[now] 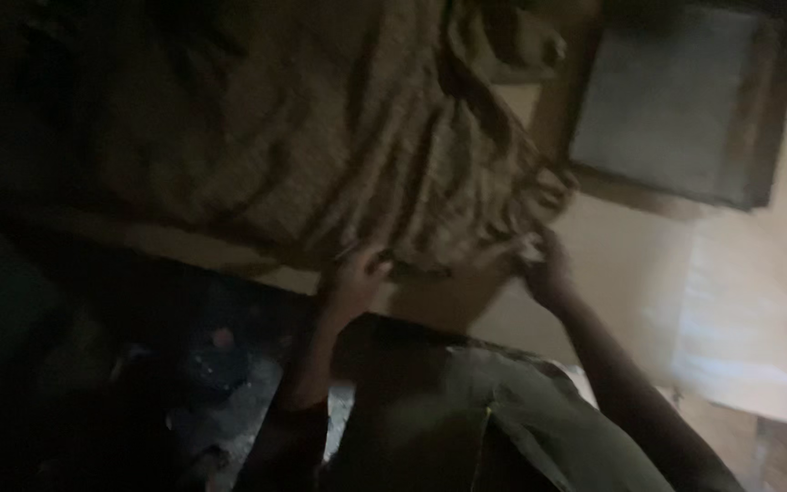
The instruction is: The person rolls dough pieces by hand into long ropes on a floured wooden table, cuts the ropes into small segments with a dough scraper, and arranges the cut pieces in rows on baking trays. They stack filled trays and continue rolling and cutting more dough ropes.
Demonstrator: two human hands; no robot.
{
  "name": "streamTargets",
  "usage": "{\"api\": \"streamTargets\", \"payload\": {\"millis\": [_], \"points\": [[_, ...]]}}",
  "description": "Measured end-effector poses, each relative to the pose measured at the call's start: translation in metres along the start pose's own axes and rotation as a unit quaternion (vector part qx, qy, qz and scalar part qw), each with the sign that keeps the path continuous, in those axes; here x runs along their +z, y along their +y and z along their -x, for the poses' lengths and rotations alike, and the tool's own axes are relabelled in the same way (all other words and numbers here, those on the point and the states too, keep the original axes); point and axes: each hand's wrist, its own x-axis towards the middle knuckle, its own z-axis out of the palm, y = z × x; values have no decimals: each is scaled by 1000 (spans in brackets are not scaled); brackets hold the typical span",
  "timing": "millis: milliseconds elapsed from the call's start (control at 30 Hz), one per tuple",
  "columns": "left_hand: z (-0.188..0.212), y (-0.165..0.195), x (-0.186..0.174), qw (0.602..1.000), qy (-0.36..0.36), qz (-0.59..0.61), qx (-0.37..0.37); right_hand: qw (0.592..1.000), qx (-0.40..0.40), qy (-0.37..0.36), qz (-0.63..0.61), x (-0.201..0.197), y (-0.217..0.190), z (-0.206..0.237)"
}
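The view is dim and blurred. A large brown patterned cloth (321,137) lies spread and rumpled over a flat surface across the upper left. My left hand (350,278) pinches the cloth's near edge. My right hand (546,269) grips the bunched corner of the same cloth further right. Both forearms reach up from the bottom of the frame.
A dark green garment (466,410) fills the bottom centre, between my arms. A dark framed panel (685,100) hangs on the pale wall (758,301) at the upper right. The lower left is dark, with unclear objects (202,364) in shadow.
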Motion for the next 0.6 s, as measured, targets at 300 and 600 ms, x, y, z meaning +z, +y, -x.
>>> {"api": "streamTargets", "payload": {"millis": [300, 600], "points": [[-26, 99, 175, 896, 11, -412, 163, 900, -323, -279, 86, -22, 41, 114], [-113, 145, 243, 920, -30, -342, 187, 982, 31, 24, -184, -90, 292, 164]]}}
